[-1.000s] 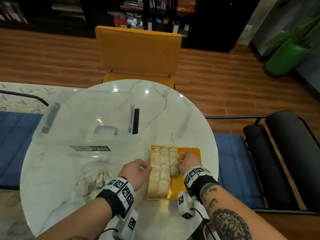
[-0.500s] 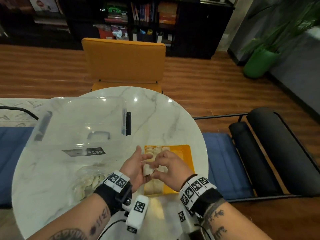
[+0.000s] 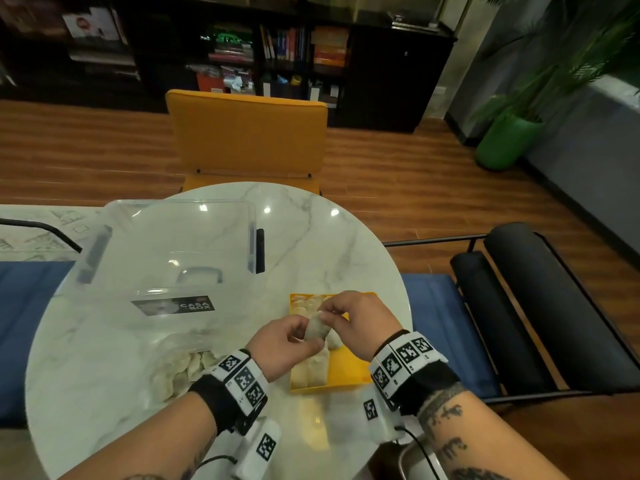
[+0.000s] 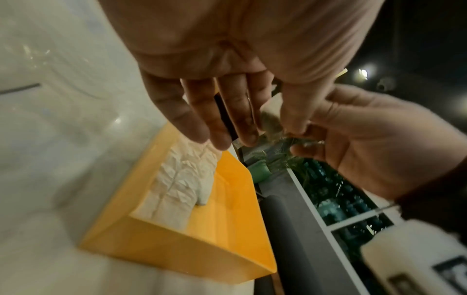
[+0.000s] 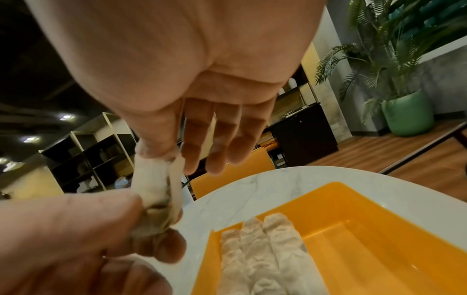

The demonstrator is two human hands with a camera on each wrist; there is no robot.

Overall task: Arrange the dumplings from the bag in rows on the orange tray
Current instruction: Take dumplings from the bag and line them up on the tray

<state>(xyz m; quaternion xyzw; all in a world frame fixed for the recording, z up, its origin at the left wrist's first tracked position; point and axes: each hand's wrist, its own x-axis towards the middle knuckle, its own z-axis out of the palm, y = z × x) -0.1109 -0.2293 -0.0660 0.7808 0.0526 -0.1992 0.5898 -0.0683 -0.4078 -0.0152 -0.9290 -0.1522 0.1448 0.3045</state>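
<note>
One pale dumpling (image 3: 316, 328) hangs in the air above the orange tray (image 3: 349, 374), held from both sides. My left hand (image 3: 304, 337) grips its lower end, seen from the right wrist as the dumpling (image 5: 158, 191) pinched below by the left hand (image 5: 141, 225). My right hand (image 3: 326, 314) pinches its upper edge between thumb and forefinger (image 5: 161, 153). Rows of dumplings (image 3: 311, 370) fill the tray's left part (image 5: 262, 257); the right part of the tray (image 4: 227, 229) is bare. The clear bag (image 3: 180, 370) with more dumplings lies left of the tray.
A large clear plastic box (image 3: 173, 251) stands at the back left of the round marble table (image 3: 329, 244). An orange chair (image 3: 247, 133) is behind the table, and a black-framed seat (image 3: 519, 306) to the right. The tray sits near the table's right edge.
Both hands were down at the dumpling rows in the tray. They have since lifted and come together, holding a single dumpling between them above the tray.
</note>
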